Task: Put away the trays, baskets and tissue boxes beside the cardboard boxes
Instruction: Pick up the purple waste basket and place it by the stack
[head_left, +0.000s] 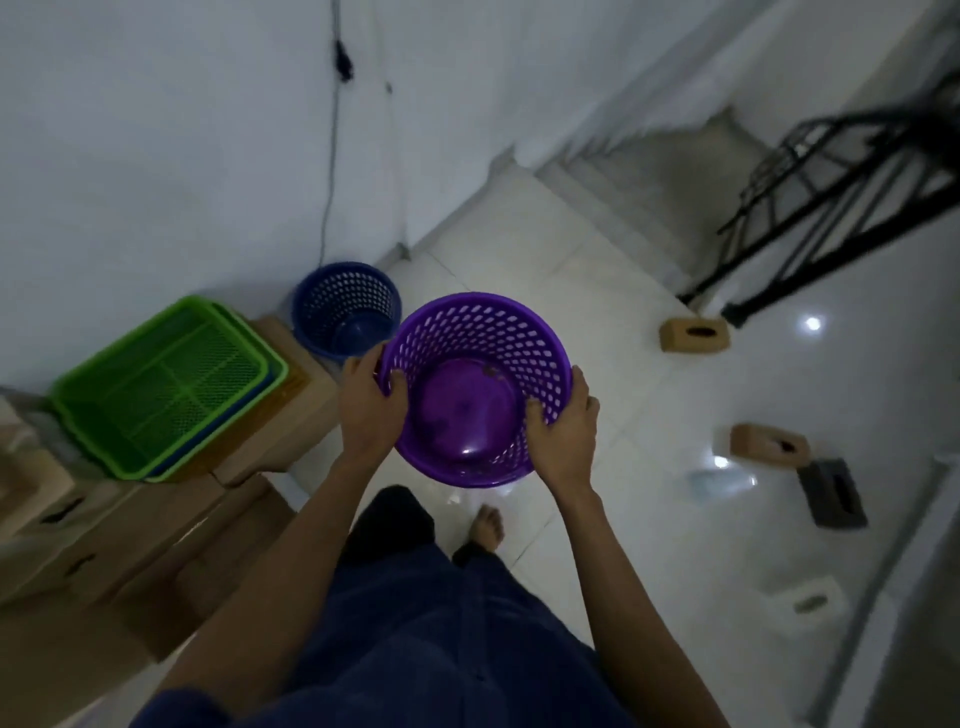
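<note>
I hold a round purple perforated basket (475, 387) upright in front of me, above the floor. My left hand (370, 402) grips its left rim and my right hand (563, 431) grips its right rim, fingers curled inside. A blue perforated basket (345, 312) stands on the floor by the wall, just left of and beyond the purple one. Stacked green trays (161, 387) lie on the cardboard boxes (130, 530) at the left. Brown tissue boxes (693, 335) (769, 441), a dark one (831, 493) and a pale one (805, 597) lie scattered on the floor to the right.
A white wall with a hanging black cable (332, 150) runs behind the baskets. Steps (623, 208) rise at the back right, next to a black metal rack (841, 202). The glossy white tile floor (623, 415) spreads right. My bare foot (488, 525) is below the basket.
</note>
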